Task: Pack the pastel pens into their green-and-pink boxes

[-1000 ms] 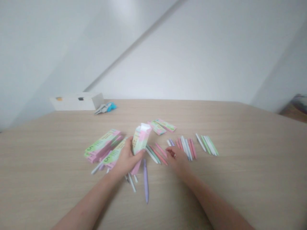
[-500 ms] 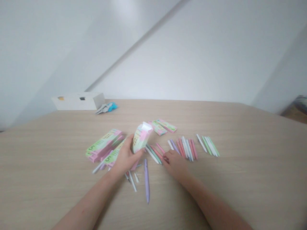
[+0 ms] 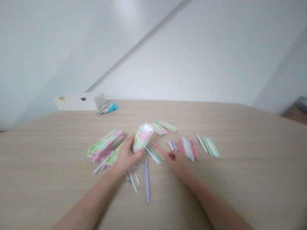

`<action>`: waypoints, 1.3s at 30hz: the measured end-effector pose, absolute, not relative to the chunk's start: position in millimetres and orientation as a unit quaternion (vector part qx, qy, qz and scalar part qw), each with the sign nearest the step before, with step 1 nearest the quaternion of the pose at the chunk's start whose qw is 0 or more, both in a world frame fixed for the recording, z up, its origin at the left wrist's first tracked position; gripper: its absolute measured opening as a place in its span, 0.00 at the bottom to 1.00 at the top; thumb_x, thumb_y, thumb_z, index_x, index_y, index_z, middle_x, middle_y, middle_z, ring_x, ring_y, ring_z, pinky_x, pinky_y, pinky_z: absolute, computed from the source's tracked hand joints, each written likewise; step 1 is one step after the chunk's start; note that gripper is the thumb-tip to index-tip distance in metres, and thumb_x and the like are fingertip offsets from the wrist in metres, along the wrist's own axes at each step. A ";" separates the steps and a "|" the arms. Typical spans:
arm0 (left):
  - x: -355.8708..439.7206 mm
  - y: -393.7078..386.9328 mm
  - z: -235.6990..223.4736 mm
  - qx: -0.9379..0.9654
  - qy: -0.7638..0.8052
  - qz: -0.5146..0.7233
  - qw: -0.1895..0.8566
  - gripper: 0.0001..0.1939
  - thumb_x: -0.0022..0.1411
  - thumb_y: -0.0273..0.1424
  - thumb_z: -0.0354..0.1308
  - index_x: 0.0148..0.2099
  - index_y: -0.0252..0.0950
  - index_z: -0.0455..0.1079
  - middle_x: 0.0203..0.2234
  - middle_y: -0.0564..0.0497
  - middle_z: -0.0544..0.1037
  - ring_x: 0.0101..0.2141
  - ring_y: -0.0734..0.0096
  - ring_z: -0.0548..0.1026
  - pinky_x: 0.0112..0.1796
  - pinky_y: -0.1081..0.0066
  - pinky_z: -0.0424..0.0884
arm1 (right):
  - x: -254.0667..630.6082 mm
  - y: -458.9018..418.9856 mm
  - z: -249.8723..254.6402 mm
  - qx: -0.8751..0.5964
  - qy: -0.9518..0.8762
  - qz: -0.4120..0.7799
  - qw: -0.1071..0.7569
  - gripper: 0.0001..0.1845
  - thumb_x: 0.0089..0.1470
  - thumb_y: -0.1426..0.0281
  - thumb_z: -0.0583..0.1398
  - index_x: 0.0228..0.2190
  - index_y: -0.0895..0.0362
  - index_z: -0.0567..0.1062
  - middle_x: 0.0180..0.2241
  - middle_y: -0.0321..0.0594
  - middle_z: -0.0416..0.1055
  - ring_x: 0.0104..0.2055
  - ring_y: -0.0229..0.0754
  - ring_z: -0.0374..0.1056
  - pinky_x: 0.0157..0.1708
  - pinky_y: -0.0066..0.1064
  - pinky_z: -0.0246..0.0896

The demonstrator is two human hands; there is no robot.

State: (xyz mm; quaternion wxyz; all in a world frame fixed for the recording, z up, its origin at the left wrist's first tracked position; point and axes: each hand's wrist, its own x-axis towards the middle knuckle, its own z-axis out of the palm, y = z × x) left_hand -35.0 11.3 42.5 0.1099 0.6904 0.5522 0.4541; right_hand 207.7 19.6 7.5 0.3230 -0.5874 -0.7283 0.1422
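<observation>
My left hand (image 3: pixel 127 154) is wrapped round a pink and green pen box (image 3: pixel 142 139), tilted up with its white end flap raised. My right hand (image 3: pixel 177 163) pinches a coral-red pen (image 3: pixel 160 149) that points away to the upper left. Between the hands lie a white pen and a dark green pen (image 3: pixel 154 154). A purple pen (image 3: pixel 147 182) rests nearer to me. Just right of my right hand is a row of white, purple and red pens (image 3: pixel 188 148). Several pens beneath my left hand are partly hidden.
More pen boxes (image 3: pixel 104 143) are stacked at the left, and two flat boxes (image 3: pixel 165 127) lie behind. Green and white pens (image 3: pixel 211 147) form a group at the right. A white box (image 3: pixel 79 101) and a grey-blue cloth-like item (image 3: pixel 107 108) stand at the back left.
My right hand has drawn the coral-red pen slightly to the right, away from the white and green pens. My left hand keeps the pen box in nearly the same place.
</observation>
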 end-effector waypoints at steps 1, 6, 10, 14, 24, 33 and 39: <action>-35.1 11.6 41.9 0.690 0.555 0.451 0.112 0.32 0.52 0.39 0.60 0.58 0.37 0.59 0.48 0.47 0.71 0.47 0.57 0.70 0.49 0.63 0.65 | 209.3 20.9 8.0 -0.585 -0.709 0.187 0.346 0.09 0.51 0.68 0.56 0.24 0.58 0.73 0.23 0.37 0.69 0.27 0.39 0.64 0.28 0.29 0.53; -34.4 13.7 38.2 0.699 0.557 0.435 0.109 0.32 0.53 0.39 0.59 0.58 0.36 0.59 0.48 0.46 0.71 0.47 0.56 0.70 0.49 0.62 0.65 | 212.0 24.2 11.7 -0.487 -0.523 0.533 0.453 0.13 0.47 0.61 0.59 0.21 0.57 0.69 0.17 0.30 0.58 0.19 0.34 0.54 0.19 0.25 0.46; -33.6 13.6 37.1 0.727 0.532 0.421 0.102 0.32 0.51 0.36 0.59 0.58 0.35 0.59 0.47 0.46 0.71 0.45 0.58 0.70 0.48 0.62 0.66 | 208.2 21.3 17.1 -0.400 -0.438 0.639 0.490 0.13 0.42 0.62 0.64 0.24 0.58 0.70 0.20 0.31 0.61 0.21 0.31 0.55 0.17 0.22 0.46; -32.3 10.3 39.2 0.755 0.511 0.397 0.104 0.30 0.51 0.33 0.59 0.57 0.37 0.60 0.43 0.47 0.70 0.43 0.60 0.70 0.46 0.63 0.66 | 203.9 17.4 20.1 -0.347 -0.439 0.651 0.513 0.13 0.41 0.66 0.65 0.29 0.59 0.70 0.21 0.31 0.63 0.20 0.29 0.55 0.17 0.21 0.46; -25.7 2.0 40.3 0.822 0.453 0.324 0.114 0.34 0.49 0.25 0.57 0.60 0.39 0.57 0.47 0.48 0.66 0.48 0.61 0.66 0.50 0.63 0.63 | 203.9 -1.7 36.6 -0.316 -0.561 0.426 0.636 0.13 0.54 0.67 0.59 0.42 0.54 0.64 0.28 0.33 0.70 0.22 0.33 0.64 0.18 0.24 0.60; -22.0 0.8 36.0 0.846 0.447 0.277 0.088 0.36 0.49 0.24 0.58 0.61 0.39 0.55 0.50 0.46 0.65 0.50 0.60 0.65 0.52 0.61 0.62 | 208.6 -3.0 33.8 -0.389 -0.632 0.315 0.592 0.13 0.60 0.61 0.53 0.37 0.56 0.71 0.32 0.42 0.75 0.26 0.38 0.71 0.27 0.30 0.70; -23.5 1.3 33.6 0.847 0.449 0.277 0.067 0.35 0.50 0.25 0.57 0.61 0.39 0.54 0.51 0.45 0.64 0.51 0.58 0.64 0.52 0.59 0.63 | 203.0 -0.3 26.8 -0.406 -0.593 0.352 0.599 0.18 0.55 0.61 0.58 0.45 0.55 0.63 0.37 0.44 0.76 0.35 0.45 0.75 0.31 0.34 0.74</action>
